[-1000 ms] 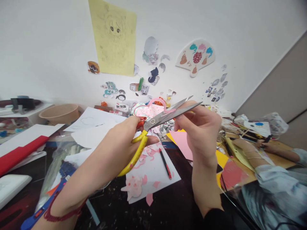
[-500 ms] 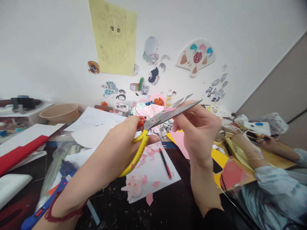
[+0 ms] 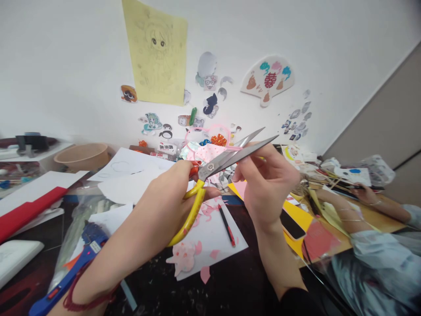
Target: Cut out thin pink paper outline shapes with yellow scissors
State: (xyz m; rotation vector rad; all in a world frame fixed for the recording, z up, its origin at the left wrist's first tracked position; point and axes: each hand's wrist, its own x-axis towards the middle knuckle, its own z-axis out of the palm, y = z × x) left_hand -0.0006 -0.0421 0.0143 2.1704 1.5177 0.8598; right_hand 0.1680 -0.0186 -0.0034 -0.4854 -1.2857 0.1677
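My left hand (image 3: 167, 193) is closed around the handles of a pair of scissors (image 3: 212, 166), one yellow and one orange-red. The blades are spread and point up to the right. A thin, curved pink outline strip (image 3: 219, 127) runs between the blades toward my right hand (image 3: 268, 184). The right fingers pinch together just behind the blades, so their hold on the strip is partly hidden. Below lies a white sheet (image 3: 230, 256) with pink scraps, a pink cat-shaped cutout (image 3: 184, 256) and a black-and-red pen (image 3: 226, 224).
A blue glue gun (image 3: 77, 267) lies at the left, with a round bowl (image 3: 82, 156) behind it. At the right are a phone (image 3: 292, 224) on yellow paper and another person's arm (image 3: 342, 210). Stickers and a yellow drawing (image 3: 161, 66) cover the wall.
My right hand has shifted slightly left, showing more of the phone. The pink strip has risen a little. The scissors have barely moved and their blades stay spread.
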